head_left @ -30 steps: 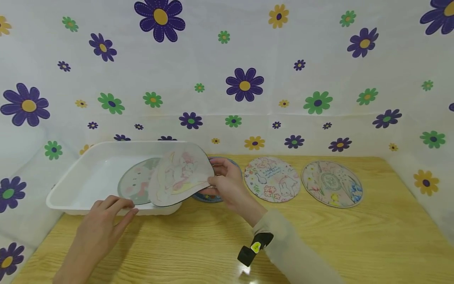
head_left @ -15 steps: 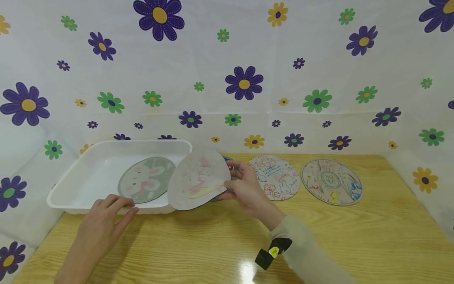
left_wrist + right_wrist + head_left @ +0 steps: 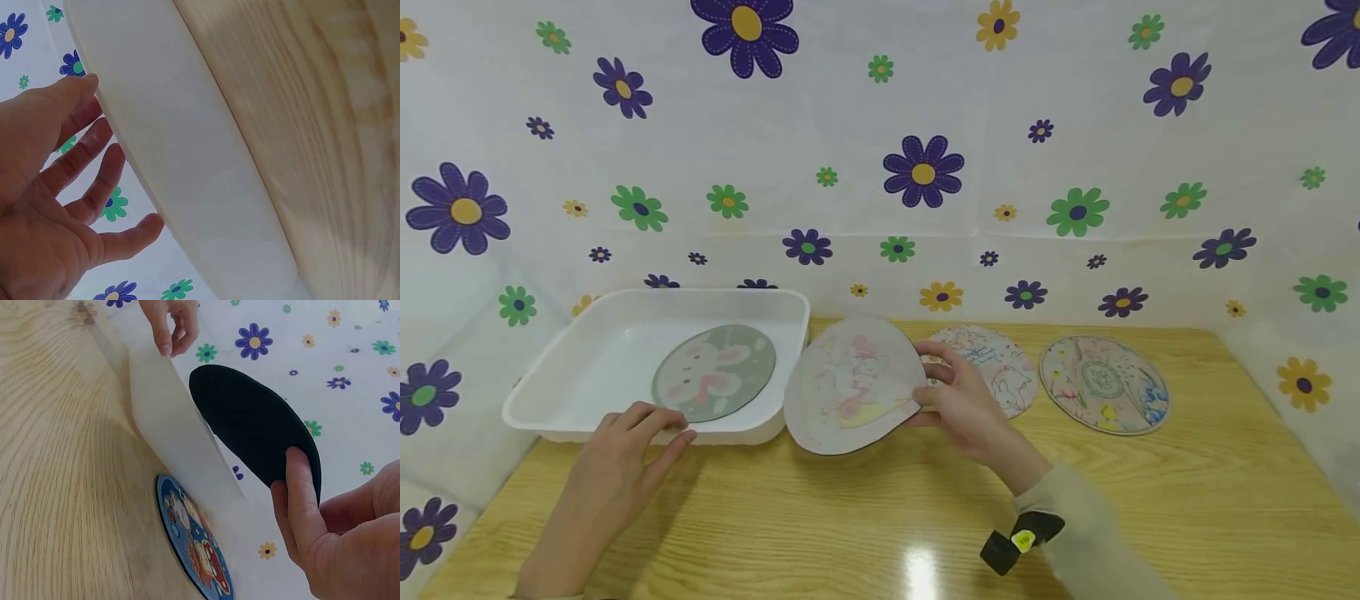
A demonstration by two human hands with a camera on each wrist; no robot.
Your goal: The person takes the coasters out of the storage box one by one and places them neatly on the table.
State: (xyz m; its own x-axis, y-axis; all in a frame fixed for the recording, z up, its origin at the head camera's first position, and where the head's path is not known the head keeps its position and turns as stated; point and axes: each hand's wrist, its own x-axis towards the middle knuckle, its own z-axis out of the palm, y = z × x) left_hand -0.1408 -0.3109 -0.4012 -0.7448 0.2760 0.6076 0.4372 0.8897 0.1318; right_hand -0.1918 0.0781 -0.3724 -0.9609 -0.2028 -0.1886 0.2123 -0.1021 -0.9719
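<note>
My right hand (image 3: 951, 396) pinches the right edge of a round mouse pad (image 3: 853, 387), pale with a pink and yellow cartoon print. It is tilted above the table beside the tray; the right wrist view shows its black underside (image 3: 250, 419). Fingertips of my left hand (image 3: 625, 467) rest on the front rim of a white plastic tray (image 3: 572, 433), with the fingers loosely bent in the left wrist view. Inside the tray lies a grey-green rabbit mouse pad (image 3: 718, 371). A blue cartoon mouse pad (image 3: 194, 544) lies on the table, hidden from the head view.
Farther right on the wooden table (image 3: 850, 533) lie a white rabbit-and-flower mouse pad (image 3: 1011, 367), partly behind my right hand, and a pinkish floral one (image 3: 1105, 383). A flower-printed cloth (image 3: 850, 100) hangs behind the table.
My right hand has carried the pale mouse pad rightward out from over the tray, uncovering the rabbit pad and covering the blue one. My left hand has stayed at the rim.
</note>
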